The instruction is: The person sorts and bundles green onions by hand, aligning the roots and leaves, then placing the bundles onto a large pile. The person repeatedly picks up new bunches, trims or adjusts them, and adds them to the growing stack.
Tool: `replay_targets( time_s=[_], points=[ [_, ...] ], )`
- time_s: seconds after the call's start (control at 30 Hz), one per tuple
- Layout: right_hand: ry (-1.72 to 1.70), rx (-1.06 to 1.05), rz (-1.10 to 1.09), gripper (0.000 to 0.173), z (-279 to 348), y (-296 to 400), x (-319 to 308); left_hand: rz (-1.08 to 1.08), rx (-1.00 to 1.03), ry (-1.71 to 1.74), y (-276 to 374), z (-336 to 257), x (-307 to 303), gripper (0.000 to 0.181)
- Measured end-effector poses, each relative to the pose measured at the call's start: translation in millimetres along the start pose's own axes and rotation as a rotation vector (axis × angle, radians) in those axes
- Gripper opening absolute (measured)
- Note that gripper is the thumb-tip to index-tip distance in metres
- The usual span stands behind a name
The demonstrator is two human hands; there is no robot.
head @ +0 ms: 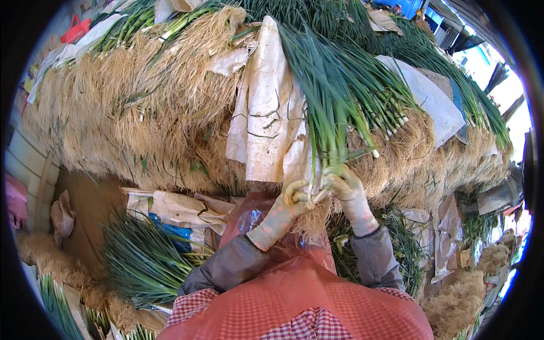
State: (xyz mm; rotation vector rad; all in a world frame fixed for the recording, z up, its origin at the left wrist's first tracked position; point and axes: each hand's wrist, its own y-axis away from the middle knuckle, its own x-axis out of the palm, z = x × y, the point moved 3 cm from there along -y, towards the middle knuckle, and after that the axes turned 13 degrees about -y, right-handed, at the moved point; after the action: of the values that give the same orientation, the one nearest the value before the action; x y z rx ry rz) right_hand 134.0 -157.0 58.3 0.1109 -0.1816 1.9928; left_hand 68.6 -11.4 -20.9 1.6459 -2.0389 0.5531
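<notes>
In light work gloves, both of my hands meet over my lap at the near edge of a big heap of green onions. My left hand (291,200) is closed around the white lower stems of a few green onions (312,174). Their tan roots (312,223) hang down below it. Just to the right, my right hand (345,187) has its fingers bent in at the same stems; what exactly they pinch is blurred. The long green leaves (323,89) run away from me over a pale woven sack (267,106).
A thick wall of dry roots (140,114) faces me across the heap. Loose green onions (144,259) lie at lower left by torn paper and sacking (182,208). Stripped leaves (401,242) lie at right. A white sheet (429,106) covers part of the heap. A red apron (293,297) covers my lap.
</notes>
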Motion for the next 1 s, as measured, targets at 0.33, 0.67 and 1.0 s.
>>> replay_targets(
  time_s=[0.33,0.67,1.0],
  points=[
    [-0.25,-0.244,-0.306,0.019,24,42,-26,0.126,-0.217,0.194,-1,6,6,0.02],
    [-0.212,-0.724,-1.076,0.022,114,141,-152,0.107,-0.312,0.256,-6,19,19,0.014],
    [0.056,-0.426,-0.514,0.085,-35,10,-68,-0.044,-0.141,0.165,-74,46,26,0.021]
  ],
)
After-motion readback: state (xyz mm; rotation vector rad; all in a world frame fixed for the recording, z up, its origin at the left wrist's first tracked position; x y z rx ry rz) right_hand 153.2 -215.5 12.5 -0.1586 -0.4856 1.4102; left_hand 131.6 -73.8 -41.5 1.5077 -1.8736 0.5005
